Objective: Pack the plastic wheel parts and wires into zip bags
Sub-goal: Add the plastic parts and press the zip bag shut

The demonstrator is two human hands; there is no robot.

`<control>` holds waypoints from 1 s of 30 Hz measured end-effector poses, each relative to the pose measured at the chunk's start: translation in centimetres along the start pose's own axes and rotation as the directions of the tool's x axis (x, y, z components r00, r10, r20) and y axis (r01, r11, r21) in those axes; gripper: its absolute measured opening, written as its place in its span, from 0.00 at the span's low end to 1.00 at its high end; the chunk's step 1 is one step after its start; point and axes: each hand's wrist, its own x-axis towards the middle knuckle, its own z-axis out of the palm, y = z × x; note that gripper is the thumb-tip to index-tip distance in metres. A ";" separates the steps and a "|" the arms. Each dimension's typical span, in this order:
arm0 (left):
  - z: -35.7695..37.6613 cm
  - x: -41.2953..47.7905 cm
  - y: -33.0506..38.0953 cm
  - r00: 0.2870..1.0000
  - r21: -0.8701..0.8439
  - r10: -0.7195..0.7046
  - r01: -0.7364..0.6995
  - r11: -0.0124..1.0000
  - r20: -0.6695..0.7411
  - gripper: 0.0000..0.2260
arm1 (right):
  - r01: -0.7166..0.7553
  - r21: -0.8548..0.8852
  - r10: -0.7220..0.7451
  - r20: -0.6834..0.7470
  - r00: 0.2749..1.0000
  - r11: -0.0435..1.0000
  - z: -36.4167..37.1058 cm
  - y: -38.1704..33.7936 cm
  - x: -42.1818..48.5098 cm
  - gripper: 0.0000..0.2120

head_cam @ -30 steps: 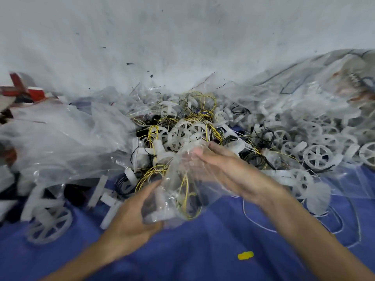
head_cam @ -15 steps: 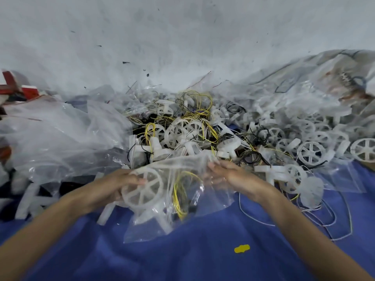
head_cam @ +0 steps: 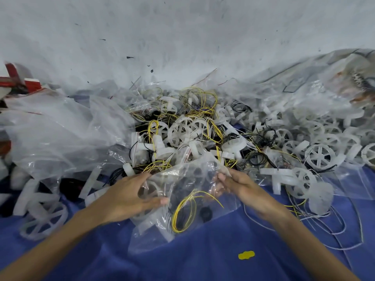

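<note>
A clear zip bag (head_cam: 182,201) lies on the blue cloth in front of me, holding a coil of yellow wire (head_cam: 183,211), a white wheel part and a small black round piece (head_cam: 205,213). My left hand (head_cam: 129,197) grips the bag's left side, fingers spread over the wheel inside. My right hand (head_cam: 237,186) pinches the bag's upper right edge. Behind the bag rises a heap of white plastic wheels (head_cam: 186,128) tangled with yellow and black wires.
Crumpled empty clear bags (head_cam: 60,130) pile up at the left. More white wheels (head_cam: 320,155) spread to the right, and one (head_cam: 45,218) lies at the left. Loose white wires (head_cam: 334,226) trail over the blue cloth (head_cam: 223,260). A yellow scrap (head_cam: 246,255) lies near me. A grey wall stands behind.
Both hands have shifted on the bag: the left hand moved from its lower left to its left side over the wheel, and the bag now lies flatter on the cloth.
</note>
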 end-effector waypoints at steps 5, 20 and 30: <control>-0.6 -0.8 0.5 0.941 -0.139 0.191 -0.236 0.962 -0.279 0.20 | 0.193 -0.122 -0.181 0.102 0.978 0.974 -0.7 -2.0 -0.5 0.13; 3.1 -3.3 1.3 0.763 0.130 0.454 -0.448 0.884 -0.460 0.11 | -0.110 -0.141 0.117 0.049 0.992 0.984 -2.9 0.5 -1.3 0.12; 6.2 -2.8 -0.6 0.972 0.129 0.079 -0.051 0.990 -0.223 0.44 | 0.170 -0.103 -0.158 0.112 0.981 0.980 -1.5 -0.6 -1.7 0.13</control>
